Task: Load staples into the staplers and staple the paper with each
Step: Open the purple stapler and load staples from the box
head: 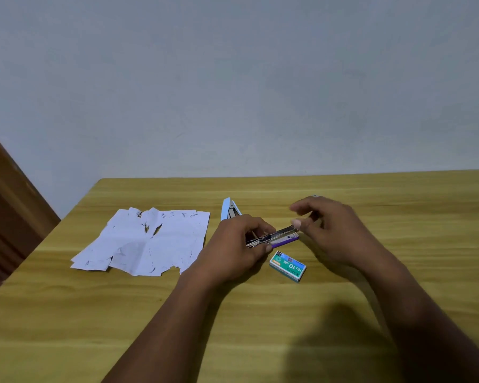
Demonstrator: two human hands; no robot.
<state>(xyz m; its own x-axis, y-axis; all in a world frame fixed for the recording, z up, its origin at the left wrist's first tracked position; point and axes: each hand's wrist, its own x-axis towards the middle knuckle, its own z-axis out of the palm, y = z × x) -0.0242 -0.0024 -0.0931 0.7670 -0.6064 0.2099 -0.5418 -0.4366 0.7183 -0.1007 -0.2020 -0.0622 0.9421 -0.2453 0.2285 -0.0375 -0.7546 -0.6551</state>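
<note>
Wooden table [260, 327], yellow-brown grain, set against a pale wall [233, 78]; dark brown wooden panel [9, 205] at far left. Paper [144, 241]: white sheets, creased and torn, lying flat on the table, well to the left of the left-hand fingers and apart from them. Blue stapler [228, 209]: pale blue, propped open with its metal inside showing, just beyond the knuckles of the left hand and partly hidden by them. Left hand [238, 244]: fingers curled closed around the near end of the purple stapler [280, 236], thumb pressed on its side. Purple stapler: open, metal staple channel uppermost, purple base below, spanning the gap from the left fingers to the right thumb tip. Staple box [288, 266]: green and white, printed "No.10-1M", closed, flat on the table just below the purple stapler, near both thumbs, untouched. Right hand [329, 230]: fingers loosely spread and released, thumb tip at the stapler's far end; contact cannot be told.
</note>
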